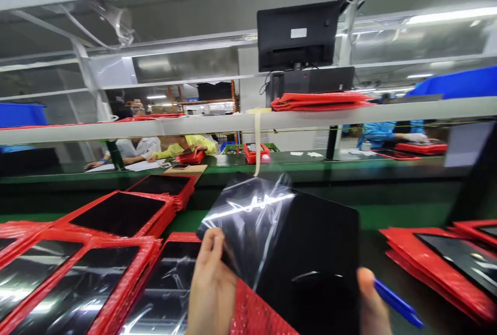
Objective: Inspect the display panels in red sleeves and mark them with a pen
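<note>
My left hand [212, 286] pinches a clear plastic film [248, 221] that lifts off the upper left corner of a black tablet [310, 267]. The tablet stands tilted in front of me, partly out of a red bubble-wrap sleeve [256, 317]. My right hand [370, 301] holds the tablet's lower right edge, thumb on the glass, and a blue pen [398, 304] sticks out from it. Only the thumb of that hand shows.
Several black tablets in red sleeves [116, 216] lie on the green bench at the left, more at the right [446, 262]. Across a green conveyor [310, 161], other people sit at work. A monitor [297, 34] and red sleeves [322, 101] sit on the overhead shelf.
</note>
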The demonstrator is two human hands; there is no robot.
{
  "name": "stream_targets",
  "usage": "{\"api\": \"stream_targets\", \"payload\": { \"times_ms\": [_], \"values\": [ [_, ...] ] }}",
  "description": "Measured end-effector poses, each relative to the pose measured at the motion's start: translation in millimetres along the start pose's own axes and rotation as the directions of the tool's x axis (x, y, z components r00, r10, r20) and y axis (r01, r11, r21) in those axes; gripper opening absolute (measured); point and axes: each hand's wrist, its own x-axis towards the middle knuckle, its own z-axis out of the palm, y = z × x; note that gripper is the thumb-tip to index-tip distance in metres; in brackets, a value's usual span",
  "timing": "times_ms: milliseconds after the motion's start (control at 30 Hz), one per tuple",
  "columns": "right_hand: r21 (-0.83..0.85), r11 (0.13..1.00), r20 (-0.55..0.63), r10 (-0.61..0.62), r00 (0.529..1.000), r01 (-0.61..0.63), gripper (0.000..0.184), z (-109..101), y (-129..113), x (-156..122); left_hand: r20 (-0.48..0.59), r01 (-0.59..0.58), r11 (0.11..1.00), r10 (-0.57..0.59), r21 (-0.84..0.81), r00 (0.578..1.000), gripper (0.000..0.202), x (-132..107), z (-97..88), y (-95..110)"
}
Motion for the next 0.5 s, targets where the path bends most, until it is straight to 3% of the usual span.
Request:
{"api": "stream_targets", "payload": {
  "times_ms": [67,133,233,333,500],
  "values": [
    [0.055,0.994,-0.051,-0.090,0.995,0.093,0.037,22.5,-8.3,2.1,-0.172,-0.078,0.995,0.068,-0.054,0.983,0.030,-0.4,0.7,4.5],
    [0.031,0.988,-0.058,-0.149,0.987,0.151,0.038,39.4,-12.3,0.4,-0.241,-0.132,0.990,0.117,-0.048,0.963,0.022,0.1,2.1,9.0],
    [-0.073,0.981,0.037,-0.176,0.984,0.178,0.053,46.8,-9.6,-8.8,-0.241,-0.248,0.969,0.245,0.019,0.939,0.009,0.8,2.0,12.8],
    [-0.137,0.977,0.161,-0.140,0.977,0.163,0.069,40.0,-2.3,-14.7,-0.196,-0.348,0.935,0.356,0.074,0.914,0.007,0.4,-1.5,12.9],
    [-0.171,0.969,0.193,-0.146,0.970,0.180,0.076,31.7,7.3,-8.7,-0.175,-0.430,0.896,0.444,0.113,0.879,0.003,-2.2,-5.7,11.5]
  ]
}}
